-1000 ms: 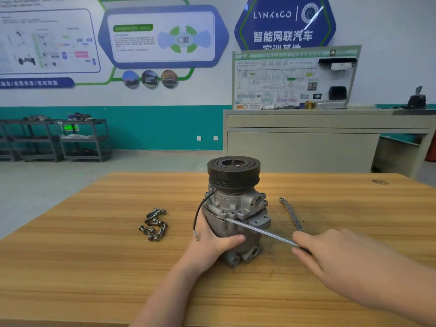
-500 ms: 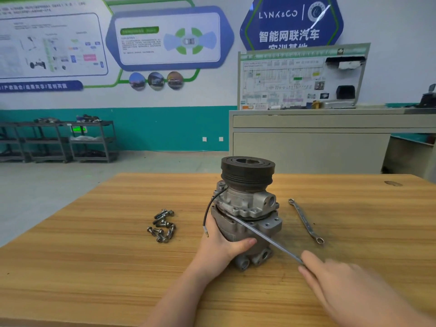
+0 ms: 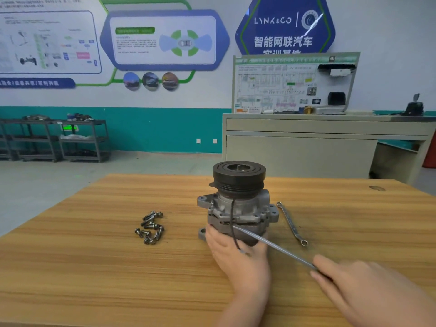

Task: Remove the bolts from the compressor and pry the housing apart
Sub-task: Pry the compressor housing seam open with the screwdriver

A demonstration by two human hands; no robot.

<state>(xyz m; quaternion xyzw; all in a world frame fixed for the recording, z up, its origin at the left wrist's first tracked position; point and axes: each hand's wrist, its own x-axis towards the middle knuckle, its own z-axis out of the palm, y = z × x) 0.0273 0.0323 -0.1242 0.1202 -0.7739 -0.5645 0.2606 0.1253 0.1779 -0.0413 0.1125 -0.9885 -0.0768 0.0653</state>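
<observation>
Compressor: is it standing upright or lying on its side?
Upright: the compressor stands on the table, black pulley on top.

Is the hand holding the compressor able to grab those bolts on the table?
Probably yes. The bolts lie loose on bare table just left of the left hand, nothing between. But it would have to let go of the compressor.

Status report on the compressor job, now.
Left hand grips compressor base. Right hand holds pry bar, tip at housing seam. Bolts piled left, wrench lies right. Nothing in the way.
</observation>
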